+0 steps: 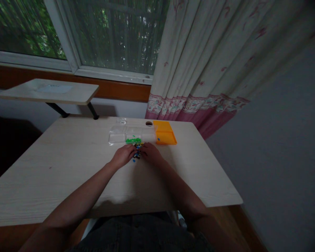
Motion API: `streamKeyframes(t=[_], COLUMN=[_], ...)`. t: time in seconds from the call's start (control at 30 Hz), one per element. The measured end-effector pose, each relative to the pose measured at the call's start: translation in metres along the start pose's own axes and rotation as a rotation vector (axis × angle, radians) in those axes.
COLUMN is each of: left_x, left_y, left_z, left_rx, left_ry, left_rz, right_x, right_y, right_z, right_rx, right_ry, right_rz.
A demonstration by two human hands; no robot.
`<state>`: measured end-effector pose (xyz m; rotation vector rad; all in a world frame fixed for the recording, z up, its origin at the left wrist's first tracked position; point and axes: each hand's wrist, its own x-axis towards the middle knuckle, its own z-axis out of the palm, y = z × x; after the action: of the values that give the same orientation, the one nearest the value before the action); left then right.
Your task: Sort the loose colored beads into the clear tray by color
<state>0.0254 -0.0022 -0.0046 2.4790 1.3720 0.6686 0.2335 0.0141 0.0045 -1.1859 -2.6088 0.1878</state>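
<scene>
A loose pile of small plastic building bricks point(137, 153), blue, black, white and yellow, lies on the table between my hands. At its left side my left hand point(123, 155) has its fingers bent in, tips among the bricks. My right hand point(151, 153) curls in from the right, its fingertips down at the pile. What either hand pinches is too small to make out. Just beyond stands a clear plastic compartment box point(117, 138), with green bricks point(133, 140) in its middle compartment. One blue brick point(134, 160) lies apart, nearer to me.
An open orange box point(170, 137) sits right of the clear box, a small blue piece point(159, 139) inside it. Behind is a round cable hole point(149, 123) in the table point(199, 168). A raised shelf point(76, 92) stands at the back left; a curtain point(189, 87) hangs behind.
</scene>
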Motion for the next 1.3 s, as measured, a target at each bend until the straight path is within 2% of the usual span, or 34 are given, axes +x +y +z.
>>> streamKeyframes(t=[0.2,0.3,0.4,0.5,0.57,0.67,0.77,0.93,1.1,1.2,1.3], left_x=[0.0,0.003,0.006,0.005,0.003,-0.001,-0.004,-0.004,-0.004,-0.002,-0.001], left_y=[0.0,-0.004,-0.013,-0.03,-0.044,-0.061,-0.07,-0.071,-0.066,-0.058,-0.046], left_z=[0.001,-0.001,-0.01,-0.025,-0.034,-0.04,-0.039,-0.036,-0.039,-0.038,-0.035], left_rx=[-0.076,-0.189,-0.228,-0.142,-0.033,0.102,0.162,0.168,0.103,0.045,-0.004], left_ry=[0.053,0.137,0.274,0.414,0.483,0.538,0.575,0.601,0.593,0.522,0.4], left_rz=[-0.022,-0.054,-0.113,-0.213,-0.259,-0.303,-0.352,-0.345,-0.24,-0.103,0.041], right_x=[0.001,0.002,0.005,0.004,0.0,-0.01,-0.021,-0.03,-0.029,-0.029,-0.029], right_y=[-0.002,0.0,0.007,0.019,0.032,0.055,0.076,0.089,0.086,0.085,0.086], right_z=[-0.002,0.0,-0.001,-0.007,-0.013,-0.021,-0.025,-0.027,-0.025,-0.024,-0.022], right_rx=[0.026,0.121,0.262,0.327,0.298,0.171,0.081,0.03,0.015,0.018,0.015], right_ry=[0.038,0.079,0.146,0.279,0.427,0.638,0.713,0.75,0.669,0.616,0.61], right_rz=[0.038,0.06,0.125,0.263,0.335,0.479,0.623,0.764,0.803,0.773,0.758])
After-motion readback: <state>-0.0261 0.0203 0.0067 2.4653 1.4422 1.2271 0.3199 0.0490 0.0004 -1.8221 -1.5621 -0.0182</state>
